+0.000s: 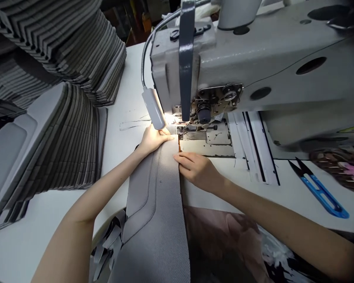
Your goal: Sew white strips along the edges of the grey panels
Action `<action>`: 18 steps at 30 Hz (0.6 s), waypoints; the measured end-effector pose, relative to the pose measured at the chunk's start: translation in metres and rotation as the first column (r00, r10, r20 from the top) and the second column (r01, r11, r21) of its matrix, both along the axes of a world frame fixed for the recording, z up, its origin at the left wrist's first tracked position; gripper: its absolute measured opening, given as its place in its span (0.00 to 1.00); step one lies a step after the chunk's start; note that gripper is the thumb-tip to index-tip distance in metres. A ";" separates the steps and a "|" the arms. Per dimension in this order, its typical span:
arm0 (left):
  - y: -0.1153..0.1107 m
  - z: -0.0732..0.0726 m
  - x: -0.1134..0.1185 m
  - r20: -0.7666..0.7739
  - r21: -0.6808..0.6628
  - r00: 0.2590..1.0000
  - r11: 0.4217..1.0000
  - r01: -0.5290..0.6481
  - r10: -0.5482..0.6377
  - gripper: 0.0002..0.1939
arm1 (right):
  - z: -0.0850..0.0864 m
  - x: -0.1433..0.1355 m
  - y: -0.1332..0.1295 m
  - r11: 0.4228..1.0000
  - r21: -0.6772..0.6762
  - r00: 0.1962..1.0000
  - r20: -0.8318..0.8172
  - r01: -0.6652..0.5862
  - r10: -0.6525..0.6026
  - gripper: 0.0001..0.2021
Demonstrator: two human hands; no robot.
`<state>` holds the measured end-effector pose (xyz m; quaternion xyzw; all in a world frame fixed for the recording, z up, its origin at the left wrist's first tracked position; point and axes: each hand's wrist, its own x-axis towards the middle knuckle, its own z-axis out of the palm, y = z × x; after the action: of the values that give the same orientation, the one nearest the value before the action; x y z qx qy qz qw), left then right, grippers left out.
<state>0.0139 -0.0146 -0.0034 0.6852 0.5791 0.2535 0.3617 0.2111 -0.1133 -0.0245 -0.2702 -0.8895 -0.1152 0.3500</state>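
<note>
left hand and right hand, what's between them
In the head view, the upper part of the grey panel lies between the left hand and the right hand, whose fingers touch its right edge.

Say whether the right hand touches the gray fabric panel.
Touching: head view shows the right hand with fingertips on the edge of the gray fabric panel.

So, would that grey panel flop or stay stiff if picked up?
The grey panel probably bends rather than crumples: it runs smoothly past the edge of the table. It looks thin, so likely light; its textured surface suggests little slipping.
</note>
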 end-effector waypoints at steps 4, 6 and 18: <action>0.010 -0.008 0.007 0.097 -0.020 0.995 1.000 0.013 -0.011 0.13 | 0.002 0.004 0.002 0.994 -0.103 0.999 -0.030 0.021 -0.025 0.17; 0.013 -0.013 0.010 0.128 -0.027 0.991 0.999 -0.031 0.034 0.15 | 0.002 0.005 0.004 0.993 -0.109 0.997 -0.053 0.046 -0.052 0.17; 0.002 -0.005 0.018 -0.192 0.133 0.980 0.991 -0.023 0.049 0.11 | -0.001 0.006 0.006 0.982 -0.165 0.993 -0.068 0.089 -0.101 0.17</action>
<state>0.0316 -0.0122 -0.0085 0.7182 0.6064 0.2287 0.2532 0.2168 -0.1068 -0.0250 -0.3440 -0.8681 -0.0489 0.3544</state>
